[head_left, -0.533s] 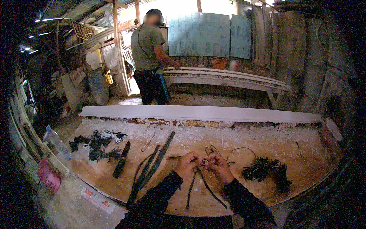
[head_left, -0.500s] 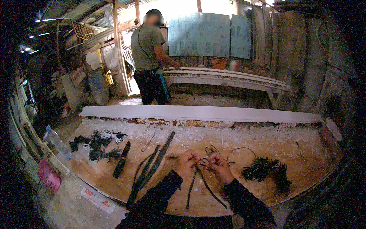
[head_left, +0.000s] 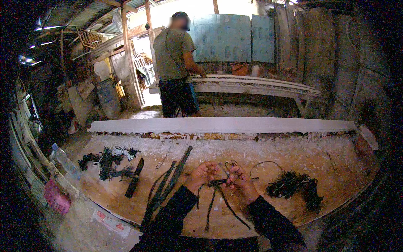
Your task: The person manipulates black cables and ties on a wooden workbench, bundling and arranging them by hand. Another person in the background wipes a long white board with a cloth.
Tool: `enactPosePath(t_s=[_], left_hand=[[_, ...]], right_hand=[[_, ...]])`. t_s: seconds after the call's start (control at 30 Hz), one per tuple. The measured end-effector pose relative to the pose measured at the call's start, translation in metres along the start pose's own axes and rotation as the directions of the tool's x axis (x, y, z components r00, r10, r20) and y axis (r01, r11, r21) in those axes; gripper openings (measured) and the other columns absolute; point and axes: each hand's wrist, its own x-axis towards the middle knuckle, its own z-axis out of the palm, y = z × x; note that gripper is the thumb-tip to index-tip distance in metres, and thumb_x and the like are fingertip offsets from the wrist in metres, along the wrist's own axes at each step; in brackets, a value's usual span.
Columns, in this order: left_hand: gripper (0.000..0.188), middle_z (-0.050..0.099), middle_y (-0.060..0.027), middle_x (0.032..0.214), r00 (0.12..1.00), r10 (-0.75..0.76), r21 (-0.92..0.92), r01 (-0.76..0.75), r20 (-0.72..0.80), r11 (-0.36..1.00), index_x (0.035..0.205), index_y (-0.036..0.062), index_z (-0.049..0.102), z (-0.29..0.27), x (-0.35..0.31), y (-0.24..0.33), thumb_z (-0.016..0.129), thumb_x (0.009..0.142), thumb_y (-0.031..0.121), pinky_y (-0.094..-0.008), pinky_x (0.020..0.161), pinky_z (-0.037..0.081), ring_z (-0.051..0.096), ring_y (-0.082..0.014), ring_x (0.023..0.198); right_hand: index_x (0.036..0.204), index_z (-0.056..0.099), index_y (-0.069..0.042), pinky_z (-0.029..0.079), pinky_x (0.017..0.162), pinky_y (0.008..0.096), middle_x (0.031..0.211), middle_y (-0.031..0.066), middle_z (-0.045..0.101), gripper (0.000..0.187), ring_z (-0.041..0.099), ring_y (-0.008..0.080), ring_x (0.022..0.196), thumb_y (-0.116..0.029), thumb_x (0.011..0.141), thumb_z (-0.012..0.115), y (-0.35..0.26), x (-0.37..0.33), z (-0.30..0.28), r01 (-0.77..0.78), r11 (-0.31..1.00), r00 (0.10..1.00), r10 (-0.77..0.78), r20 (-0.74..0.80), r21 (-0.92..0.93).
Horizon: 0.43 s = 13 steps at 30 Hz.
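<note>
My left hand (head_left: 202, 176) is over the near middle of the wooden table, its fingers loosely apart beside a small cluster of dark cord strips (head_left: 216, 183). My right hand (head_left: 242, 185) pinches the right end of that cluster, from which thin strips hang down toward the table's near edge. A thin loop of wire or cord (head_left: 231, 164) shows just above the right fingertips. Left of my left forearm lie long dark strips (head_left: 168, 185). Beside them is a dark, flat, knife-like tool (head_left: 134, 178).
Bundles of short dark strips lie at left (head_left: 110, 164) and right (head_left: 294, 187). A long white-coated beam (head_left: 222, 124) spans the table's far side. A plastic bottle (head_left: 65, 161) and pink basket (head_left: 56, 197) stand at left. Another person (head_left: 174, 59) works at a far bench (head_left: 252, 86).
My left hand has drawn slightly away from the right and its fingers have loosened. The dark cluster now shows between the hands. The other person has shifted a little right in view.
</note>
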Motion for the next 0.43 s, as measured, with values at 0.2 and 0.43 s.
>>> enactPosePath(t_s=[0.2,0.43], left_hand=[[0.035,0.058,-0.0017,0.099,0.983,-0.12,0.181,0.094,0.14,0.979,0.109,0.0036,0.052,0.015,-0.001,-0.008,0.064,0.077,0.009,-0.0249,0.079,0.044,0.054,-0.0105,0.09],[0.033,0.058,-0.0018,0.102,0.98,-0.107,0.267,0.059,0.17,0.962,0.112,0.0031,0.051,0.031,-0.011,0.009,0.06,0.081,0.01,-0.0256,0.084,0.043,0.053,-0.0097,0.093]], right_hand=[[0.107,0.046,-0.012,0.048,0.059,0.0235,0.089,0.0039,0.056,0.025,0.055,0.0123,0.066,-0.01,0.083,0.054,-0.003,0.007,-0.011,0.054,0.969,0.997,-0.037,-0.074,0.24],[0.113,0.045,-0.011,0.047,0.058,0.0227,0.103,0.0039,0.057,0.034,0.054,0.0112,0.068,-0.014,0.082,0.058,-0.012,0.004,-0.001,0.029,0.994,0.995,-0.039,-0.092,-0.102]])
